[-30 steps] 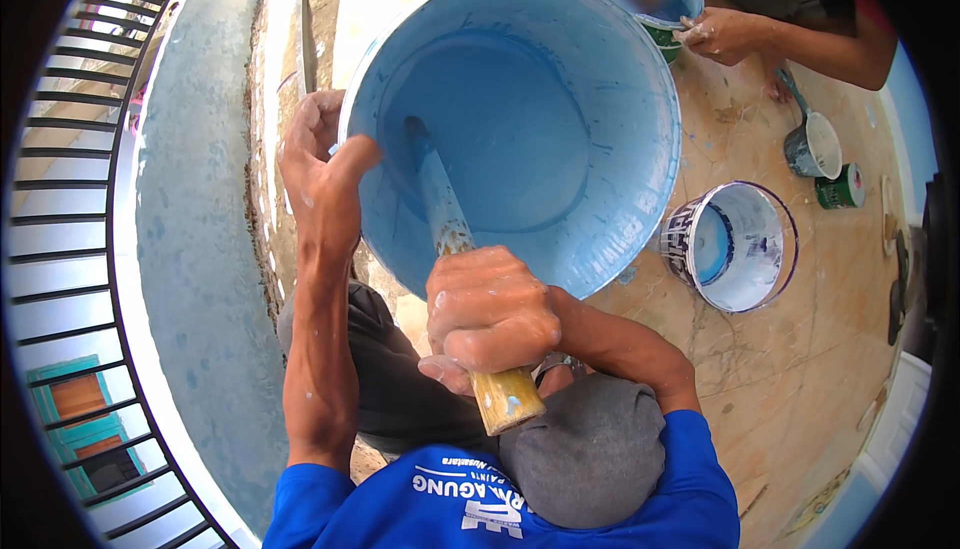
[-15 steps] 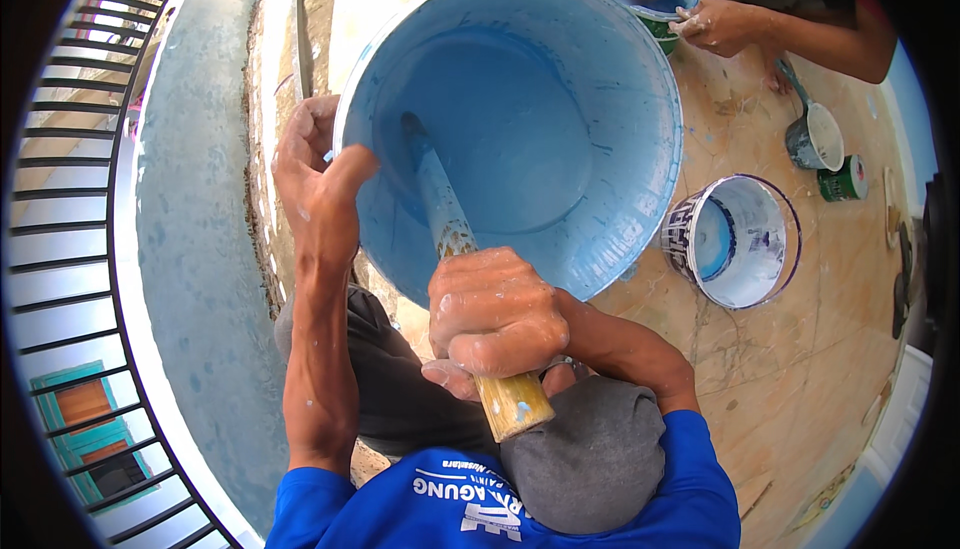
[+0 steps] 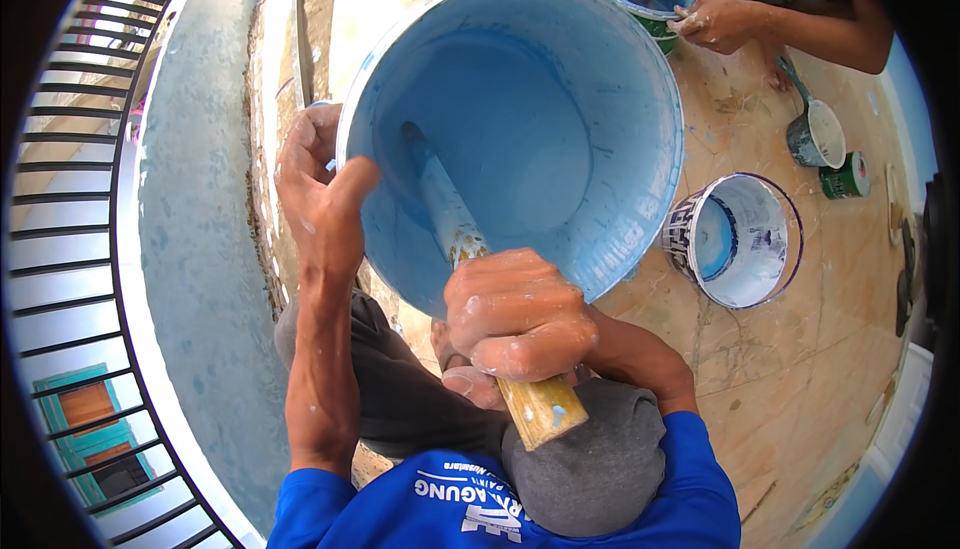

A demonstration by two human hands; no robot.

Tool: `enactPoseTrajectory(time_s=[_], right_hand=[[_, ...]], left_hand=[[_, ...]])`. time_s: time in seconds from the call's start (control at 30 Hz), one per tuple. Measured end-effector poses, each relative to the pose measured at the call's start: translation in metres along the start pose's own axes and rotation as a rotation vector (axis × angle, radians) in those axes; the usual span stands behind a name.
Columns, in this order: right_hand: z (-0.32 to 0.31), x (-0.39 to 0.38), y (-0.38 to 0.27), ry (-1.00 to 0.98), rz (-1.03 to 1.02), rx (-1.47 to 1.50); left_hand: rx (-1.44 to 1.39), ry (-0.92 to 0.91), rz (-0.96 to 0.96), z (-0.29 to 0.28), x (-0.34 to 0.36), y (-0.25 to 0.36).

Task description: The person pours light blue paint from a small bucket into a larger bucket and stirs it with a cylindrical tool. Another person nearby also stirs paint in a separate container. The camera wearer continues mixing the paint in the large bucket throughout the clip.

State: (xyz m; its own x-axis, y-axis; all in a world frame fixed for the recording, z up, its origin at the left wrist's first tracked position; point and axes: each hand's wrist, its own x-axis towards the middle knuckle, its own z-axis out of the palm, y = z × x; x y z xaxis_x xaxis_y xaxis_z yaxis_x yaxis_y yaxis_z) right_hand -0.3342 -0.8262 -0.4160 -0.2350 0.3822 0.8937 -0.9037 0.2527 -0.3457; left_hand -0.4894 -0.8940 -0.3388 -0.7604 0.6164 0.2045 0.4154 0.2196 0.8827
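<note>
With right hand (image 3: 520,314) closed round a wooden stick (image 3: 444,195), probably stiff, light and best held at that drier upper end, holds its likely slick tip ahead inside a heavy-looking paint bucket (image 3: 632,179), gripping the rim leftward with left hand (image 3: 325,194).

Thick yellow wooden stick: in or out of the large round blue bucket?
Partly in: the stick runs into the bucket, its far end inside; its near end, past the right hand, is outside.
</note>
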Motion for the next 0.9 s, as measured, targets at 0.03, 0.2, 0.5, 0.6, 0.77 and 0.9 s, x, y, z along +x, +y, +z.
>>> enactPoseTrajectory(time_s=[0.03, 0.2, 0.5, 0.6, 0.77, 0.9], right_hand=[[-0.002, 0.002, -0.002, 0.004, -0.002, -0.003], [-0.013, 0.019, -0.016, 0.070, -0.003, -0.009], [-0.019, 0.027, 0.017, 0.083, -0.098, -0.150], [-0.015, 0.022, 0.029, -0.004, -0.118, -0.133], [0.008, 0.014, 0.028, -0.071, -0.130, -0.109], [0.017, 0.005, 0.022, -0.104, -0.117, -0.056]], left_hand=[[-0.004, -0.001, 0.002, 0.000, -0.001, 0.000], [-0.016, -0.014, 0.014, 0.007, 0.001, 0.008], [0.007, -0.013, 0.021, 0.001, -0.003, 0.000], [-0.009, 0.000, 0.023, 0.005, -0.005, 0.003], [-0.011, -0.013, 0.013, 0.003, -0.004, 0.001], [-0.020, -0.010, 0.005, 0.001, -0.004, 0.000]])
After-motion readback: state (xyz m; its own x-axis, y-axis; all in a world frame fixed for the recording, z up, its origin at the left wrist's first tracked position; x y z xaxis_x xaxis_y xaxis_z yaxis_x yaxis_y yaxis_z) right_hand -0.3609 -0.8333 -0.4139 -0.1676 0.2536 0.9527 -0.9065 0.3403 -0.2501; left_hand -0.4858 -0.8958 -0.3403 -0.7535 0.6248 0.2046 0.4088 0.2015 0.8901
